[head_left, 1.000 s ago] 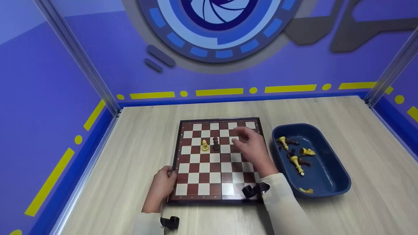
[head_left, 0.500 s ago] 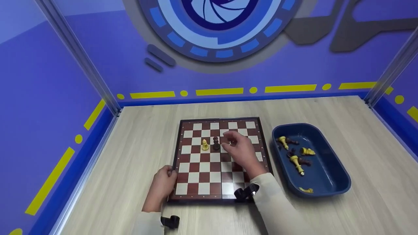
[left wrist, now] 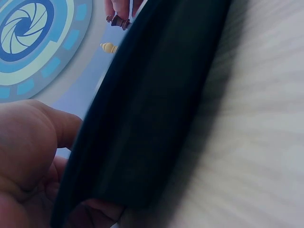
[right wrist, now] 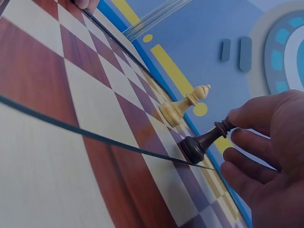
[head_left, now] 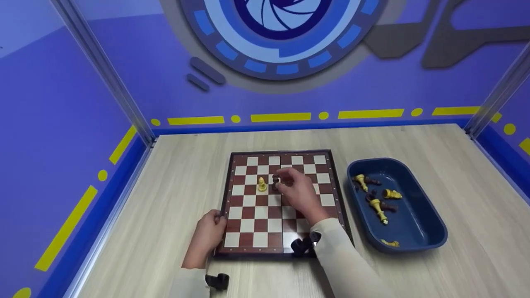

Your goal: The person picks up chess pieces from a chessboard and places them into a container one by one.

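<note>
A checkered chessboard (head_left: pixel 253 225) lies on the table, seen edge-on in the left wrist view. My left hand (head_left: pixel 209 228) grips its near left side, thumb at the upper edge and fingers curled below. A dark brown chess piece (right wrist: pixel 202 145) stands upright on the board, its head covered by my right thumb in the right wrist view. My right hand (head_left: pixel 299 191) pinches the top of this piece between thumb and fingers. Just left of it stands a cream bishop (head_left: pixel 261 185), also upright and touched by neither hand.
Right of the board stands a blue tub (head_left: pixel 430 225) with several cream and dark chess pieces lying in it. Blue panels (head_left: pixel 232 99) close off the back and both sides of the wooden table (head_left: pixel 182 165).
My right hand has moved left across the board, from its right half to the dark chess piece, and taken hold of its top. My left hand has stayed at the board's edge.
</note>
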Demonstrator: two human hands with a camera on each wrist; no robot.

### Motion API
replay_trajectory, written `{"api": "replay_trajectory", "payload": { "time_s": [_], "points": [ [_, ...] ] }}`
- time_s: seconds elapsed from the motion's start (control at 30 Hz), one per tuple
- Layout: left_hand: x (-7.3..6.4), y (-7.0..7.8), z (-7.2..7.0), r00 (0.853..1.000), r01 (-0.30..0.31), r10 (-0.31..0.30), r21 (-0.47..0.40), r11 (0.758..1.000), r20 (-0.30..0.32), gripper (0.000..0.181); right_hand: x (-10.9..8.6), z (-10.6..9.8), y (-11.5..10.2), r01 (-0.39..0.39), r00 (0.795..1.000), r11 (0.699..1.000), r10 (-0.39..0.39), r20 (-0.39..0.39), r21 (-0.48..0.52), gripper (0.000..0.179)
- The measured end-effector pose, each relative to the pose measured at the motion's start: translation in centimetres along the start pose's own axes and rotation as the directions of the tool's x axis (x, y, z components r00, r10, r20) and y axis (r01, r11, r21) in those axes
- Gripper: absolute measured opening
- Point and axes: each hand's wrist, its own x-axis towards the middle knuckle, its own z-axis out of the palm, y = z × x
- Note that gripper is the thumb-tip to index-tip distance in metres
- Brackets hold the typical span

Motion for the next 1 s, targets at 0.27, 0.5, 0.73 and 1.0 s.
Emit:
{"api": "replay_trajectory", "payload": {
  "time_s": [0.27,0.5,0.73,1.0],
  "points": [
    [0.0,-0.1,0.0,1.0,-0.014,0.014,0.001,1.0,-0.003,0.028,0.5,0.8,-0.1,-0.004,1.0,0.999,0.004,-0.008,0.05,0.031],
    [0.0,-0.1,0.1,1.0,-0.003,0.003,-0.01,1.0,-0.001,0.028,1.0,1.2,0.1,0.011,1.0,0.999,-0.01,-0.015,0.032,0.025],
    [-0.1,-0.1,0.0,1.0,-0.022,0.022,-0.005,1.0,0.01,0.031,1.1,1.2,0.3,0.029,0.999,1.0,-0.029,-0.026,0.004,0.021],
    [0.0,0.0,0.0,1.0,-0.012,0.012,-0.002,1.0,0.007,0.031,1.1,1.2,0.4,0.026,0.999,0.999,-0.025,-0.031,0.035,0.021]
  ]
}}
